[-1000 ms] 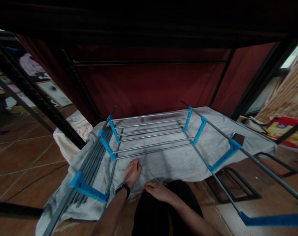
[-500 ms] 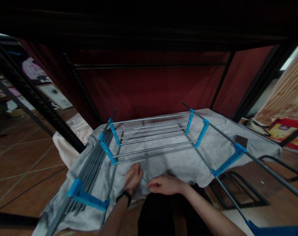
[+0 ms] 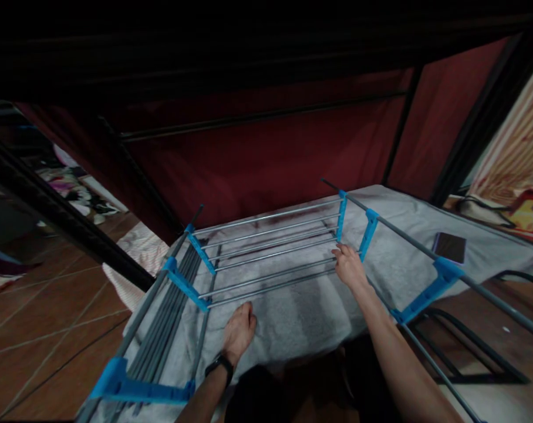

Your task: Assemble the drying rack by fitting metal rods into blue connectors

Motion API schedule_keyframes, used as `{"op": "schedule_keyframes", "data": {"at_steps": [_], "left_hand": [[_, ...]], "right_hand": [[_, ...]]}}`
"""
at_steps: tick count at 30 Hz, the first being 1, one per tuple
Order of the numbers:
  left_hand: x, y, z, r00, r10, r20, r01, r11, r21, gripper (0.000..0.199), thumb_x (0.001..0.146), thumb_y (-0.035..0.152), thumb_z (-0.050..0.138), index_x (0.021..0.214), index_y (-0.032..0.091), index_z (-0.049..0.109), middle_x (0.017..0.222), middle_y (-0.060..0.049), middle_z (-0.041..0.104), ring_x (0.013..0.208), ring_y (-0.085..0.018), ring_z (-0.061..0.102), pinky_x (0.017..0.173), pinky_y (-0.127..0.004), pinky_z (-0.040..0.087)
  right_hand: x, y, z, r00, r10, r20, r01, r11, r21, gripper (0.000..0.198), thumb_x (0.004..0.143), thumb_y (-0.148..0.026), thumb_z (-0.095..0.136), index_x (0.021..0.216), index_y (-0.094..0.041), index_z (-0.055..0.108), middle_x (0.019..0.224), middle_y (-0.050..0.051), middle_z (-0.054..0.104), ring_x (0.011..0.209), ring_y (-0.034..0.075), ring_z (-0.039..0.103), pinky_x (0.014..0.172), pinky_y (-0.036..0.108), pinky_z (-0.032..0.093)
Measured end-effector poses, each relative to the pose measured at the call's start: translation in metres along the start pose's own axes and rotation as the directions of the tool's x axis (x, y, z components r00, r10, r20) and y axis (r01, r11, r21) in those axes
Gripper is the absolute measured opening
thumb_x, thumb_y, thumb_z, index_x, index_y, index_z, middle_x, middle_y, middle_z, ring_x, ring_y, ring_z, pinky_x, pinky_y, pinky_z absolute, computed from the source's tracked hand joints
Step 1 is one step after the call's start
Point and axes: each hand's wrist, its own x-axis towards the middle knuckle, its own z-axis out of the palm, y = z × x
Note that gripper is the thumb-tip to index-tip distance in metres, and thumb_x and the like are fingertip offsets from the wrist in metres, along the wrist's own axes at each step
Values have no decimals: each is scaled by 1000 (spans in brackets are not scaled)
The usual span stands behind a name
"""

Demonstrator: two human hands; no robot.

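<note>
A partly assembled rack of thin grey rods (image 3: pixel 270 221) and blue plastic brackets (image 3: pixel 369 235) stands on a grey cloth (image 3: pixel 302 317). My left hand (image 3: pixel 240 329), with a dark watch on the wrist, rests on the cloth just in front of the nearest crossbar, its fingers extended and holding nothing. Over the right end of the front crossbars is my right hand (image 3: pixel 349 264), beside a blue bracket. Its thumb and fingers are apart; whether they touch a rod I cannot tell. A bundle of loose grey tubes (image 3: pixel 165 323) lies inside the rack's left side.
A dark phone (image 3: pixel 450 248) lies on the cloth at the right. Black metal frames (image 3: pixel 469 346) rest on the floor nearby. Behind the rack hangs dark red fabric (image 3: pixel 266 164) within a black frame. Tiled floor (image 3: pixel 50 329) shows at left, with a cable across it.
My right hand has moved from near my lap forward and right to the rack's right bracket. My left hand stays on the cloth. The view has tilted and shifted slightly.
</note>
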Motion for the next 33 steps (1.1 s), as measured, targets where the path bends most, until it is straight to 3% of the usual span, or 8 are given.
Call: {"op": "schedule_keyframes", "data": {"at_steps": [11, 16, 18, 20, 22, 26, 29, 33], "left_hand": [[1, 0, -4, 998, -17, 61, 15, 1000, 27, 19, 94, 18, 34, 99, 21, 52, 100, -9, 66, 99, -22, 64, 90, -34, 45], [19, 8, -30, 964, -56, 261, 55, 998, 13, 21, 94, 20, 38, 99, 22, 58, 95, -5, 70, 91, -20, 67, 82, -31, 46], [31, 18, -44, 943, 34, 332, -3, 996, -91, 21, 95, 25, 42, 93, 24, 63, 91, -4, 72, 89, -20, 68, 81, -31, 46], [43, 31, -58, 963, 140, 232, -82, 966, -243, 26, 98, 34, 43, 98, 25, 67, 96, -5, 74, 93, -21, 68, 83, -31, 48], [54, 41, -70, 990, 129, -60, -141, 940, -311, 32, 100, 40, 40, 104, 24, 68, 103, -7, 73, 97, -22, 67, 88, -33, 48], [69, 38, -83, 848, 51, -527, -138, 982, -126, 39, 103, 43, 36, 101, 20, 68, 100, -10, 72, 99, -24, 64, 89, -37, 45], [73, 21, -83, 815, 24, -580, -9, 1000, 30, 41, 104, 42, 34, 100, 19, 68, 97, -10, 72, 96, -25, 65, 87, -37, 43], [71, 3, -80, 892, -62, -449, 187, 952, 241, 50, 104, 45, 30, 91, 17, 69, 86, -13, 72, 85, -26, 66, 82, -37, 41]], "right_hand": [[12, 30, 17, 996, 8, 90, 4, 990, -140, 31, 88, -14, 54, 109, -18, 75, 110, 12, 74, 108, 26, 61, 105, 41, 33], [9, 29, 13, 998, -26, 64, 34, 991, -127, 27, 88, -17, 54, 108, -17, 73, 107, 12, 74, 105, 27, 60, 100, 40, 34], [8, 29, 13, 998, -24, 58, 32, 991, -134, 23, 89, -18, 54, 102, -18, 73, 104, 12, 73, 104, 27, 59, 99, 40, 34], [7, 28, 13, 998, -24, 55, 32, 990, -139, 20, 90, -19, 54, 97, -19, 72, 102, 12, 72, 102, 27, 59, 99, 39, 34], [7, 26, 13, 998, -25, 52, 33, 989, -146, 19, 90, -20, 53, 95, -18, 71, 100, 12, 71, 101, 27, 59, 99, 39, 34], [7, 25, 13, 999, -20, 49, 28, 985, -171, 19, 92, -21, 52, 94, -17, 71, 99, 12, 71, 100, 28, 59, 98, 40, 34], [7, 26, 12, 998, -24, 56, 34, 980, -198, 20, 95, -23, 52, 91, -17, 70, 97, 11, 73, 99, 27, 61, 95, 40, 34], [7, 28, 11, 996, -44, 76, 60, 972, -226, 23, 97, -30, 52, 85, -19, 69, 92, 10, 73, 95, 26, 63, 91, 39, 34]]}}
